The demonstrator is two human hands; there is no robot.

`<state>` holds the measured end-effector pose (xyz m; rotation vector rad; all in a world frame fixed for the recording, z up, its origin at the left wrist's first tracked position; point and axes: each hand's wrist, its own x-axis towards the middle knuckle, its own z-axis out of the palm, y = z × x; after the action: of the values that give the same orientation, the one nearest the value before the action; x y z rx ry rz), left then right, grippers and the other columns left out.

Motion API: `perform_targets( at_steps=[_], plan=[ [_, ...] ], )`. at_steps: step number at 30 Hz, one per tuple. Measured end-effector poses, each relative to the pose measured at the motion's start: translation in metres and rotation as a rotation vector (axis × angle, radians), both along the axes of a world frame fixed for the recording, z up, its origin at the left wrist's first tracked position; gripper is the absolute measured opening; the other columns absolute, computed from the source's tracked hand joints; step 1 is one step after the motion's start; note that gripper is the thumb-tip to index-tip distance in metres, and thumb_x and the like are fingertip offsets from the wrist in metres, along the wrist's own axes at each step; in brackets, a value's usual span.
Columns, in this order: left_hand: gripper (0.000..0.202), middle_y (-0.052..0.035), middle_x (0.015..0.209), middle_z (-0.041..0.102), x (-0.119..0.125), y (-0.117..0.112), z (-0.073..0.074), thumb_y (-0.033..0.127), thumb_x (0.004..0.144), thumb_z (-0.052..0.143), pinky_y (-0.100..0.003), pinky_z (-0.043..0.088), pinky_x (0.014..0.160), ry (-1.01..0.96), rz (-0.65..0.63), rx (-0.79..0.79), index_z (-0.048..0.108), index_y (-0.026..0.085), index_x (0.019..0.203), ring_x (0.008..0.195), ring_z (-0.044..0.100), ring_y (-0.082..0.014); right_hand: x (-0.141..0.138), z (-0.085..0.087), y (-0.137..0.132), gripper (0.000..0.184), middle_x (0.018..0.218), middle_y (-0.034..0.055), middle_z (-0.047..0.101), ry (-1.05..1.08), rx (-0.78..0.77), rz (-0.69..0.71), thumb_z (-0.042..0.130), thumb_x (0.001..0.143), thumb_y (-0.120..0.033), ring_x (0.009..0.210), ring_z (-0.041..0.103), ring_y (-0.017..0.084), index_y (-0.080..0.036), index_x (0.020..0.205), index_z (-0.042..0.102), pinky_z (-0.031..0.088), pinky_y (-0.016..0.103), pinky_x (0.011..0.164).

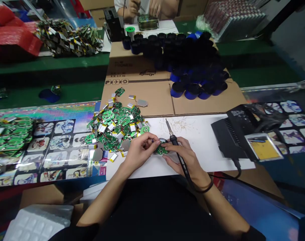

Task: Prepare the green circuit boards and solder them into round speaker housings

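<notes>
A small round green circuit board point(162, 150) is between my two hands, over the white sheet. My left hand point(141, 149) is closed in a pinch at the board's left edge; whatever its fingertips grip is too small to make out. My right hand point(187, 158) holds a soldering iron point(176, 144), its tip pointing up and away from me. Fingers of that same hand also touch the board's right side. A dark rounded piece lies at the board's far edge, partly covered by fingers. Beside my left hand is a heap of green boards point(112, 129) with wired silver battery cells.
A soldering station point(230, 137) with a yellow sponge point(264, 147) stands at right. Wire scraps point(180, 125) litter the white sheet point(205, 162). Many blue cups point(192, 90) cover the cardboard point(142, 90) ahead. Across the bench, another person's hands point(155, 6) work over stacked boards.
</notes>
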<state>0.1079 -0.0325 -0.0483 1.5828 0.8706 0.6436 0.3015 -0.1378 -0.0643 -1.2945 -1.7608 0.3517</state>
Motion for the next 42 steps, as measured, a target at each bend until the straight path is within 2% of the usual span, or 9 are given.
perform_targets(
  at_steps=[4,10,15,20,26,31,36,39,42],
  plan=[
    [0.023,-0.0001,0.072,0.062,-0.002,-0.001,0.0,0.041,0.097,0.071,-0.024,0.04,0.057,-0.022,-0.001,-0.001,0.07,0.018,0.095,0.061,0.053,-0.0115,-0.006,0.007,-0.001,0.04,0.123,0.0072,0.078,0.133,-0.042,-0.059,0.077,0.088,-0.013,0.116,0.067,0.029,-0.029,0.122,0.063,0.057,0.052,0.101],
    [0.02,-0.0017,0.079,0.062,-0.002,-0.002,0.004,0.038,0.099,0.069,-0.025,0.038,0.058,0.034,-0.042,0.21,0.071,0.019,0.093,0.063,0.05,-0.0117,-0.022,0.017,0.015,0.029,0.109,0.004,0.075,0.389,-0.081,-0.227,0.075,0.093,-0.017,0.105,0.073,0.022,-0.029,0.116,0.063,0.061,0.041,0.094],
    [0.016,-0.0025,0.083,0.066,-0.002,-0.001,0.01,0.032,0.101,0.067,-0.026,0.039,0.061,0.032,-0.068,0.313,0.071,0.019,0.094,0.067,0.051,-0.0122,-0.028,0.018,0.027,0.024,0.095,0.0015,0.075,0.551,-0.162,-0.208,0.077,0.093,-0.026,0.086,0.074,0.019,-0.026,0.11,0.06,0.061,0.034,0.082],
    [0.013,-0.002,0.084,0.067,-0.003,-0.001,0.013,0.03,0.101,0.068,-0.026,0.039,0.063,0.016,-0.074,0.309,0.072,0.019,0.095,0.069,0.051,-0.0121,-0.029,0.019,0.027,0.025,0.091,0.0005,0.073,0.613,-0.155,-0.198,0.078,0.091,-0.025,0.083,0.071,0.018,-0.026,0.108,0.059,0.057,0.034,0.08],
    [0.015,-0.0025,0.085,0.067,-0.002,-0.002,0.011,0.03,0.1,0.068,-0.027,0.037,0.062,-0.028,-0.078,0.221,0.072,0.018,0.093,0.066,0.047,-0.0117,-0.032,0.018,0.027,0.025,0.086,-0.0012,0.071,0.568,-0.14,-0.188,0.073,0.09,-0.021,0.078,0.068,0.017,-0.027,0.109,0.056,0.057,0.033,0.077],
    [0.017,-0.0025,0.085,0.063,-0.004,-0.002,0.009,0.032,0.101,0.067,-0.027,0.039,0.063,-0.025,-0.08,0.161,0.069,0.018,0.092,0.07,0.052,-0.0134,-0.032,0.015,0.022,0.026,0.089,-0.0012,0.069,0.426,-0.121,-0.185,0.069,0.09,-0.017,0.078,0.069,0.017,-0.027,0.111,0.058,0.059,0.032,0.076],
    [0.01,-0.0045,0.096,0.065,-0.012,0.003,0.012,0.025,0.103,0.061,-0.029,0.047,0.08,0.038,-0.12,0.341,0.065,0.02,0.095,0.088,0.06,-0.0166,-0.018,0.012,0.004,0.035,0.097,0.0025,0.07,0.154,-0.068,-0.174,0.069,0.089,-0.011,0.087,0.067,0.023,-0.029,0.118,0.059,0.058,0.04,0.08],
    [0.006,-0.0067,0.105,0.067,-0.016,0.006,0.01,0.023,0.103,0.061,-0.035,0.049,0.094,0.057,-0.23,0.435,0.064,0.02,0.098,0.104,0.063,-0.0204,-0.012,0.008,-0.005,0.043,0.11,0.0066,0.075,-0.02,-0.059,-0.102,0.077,0.089,-0.015,0.099,0.066,0.029,-0.03,0.124,0.059,0.056,0.048,0.087],
    [0.006,-0.0059,0.105,0.07,-0.016,0.007,0.005,0.021,0.104,0.058,-0.037,0.048,0.097,0.092,-0.331,0.488,0.062,0.021,0.099,0.104,0.064,-0.021,-0.01,0.004,-0.008,0.043,0.116,0.0074,0.076,-0.073,-0.044,-0.075,0.075,0.092,-0.012,0.104,0.068,0.029,-0.03,0.127,0.059,0.055,0.049,0.09]
  ],
)
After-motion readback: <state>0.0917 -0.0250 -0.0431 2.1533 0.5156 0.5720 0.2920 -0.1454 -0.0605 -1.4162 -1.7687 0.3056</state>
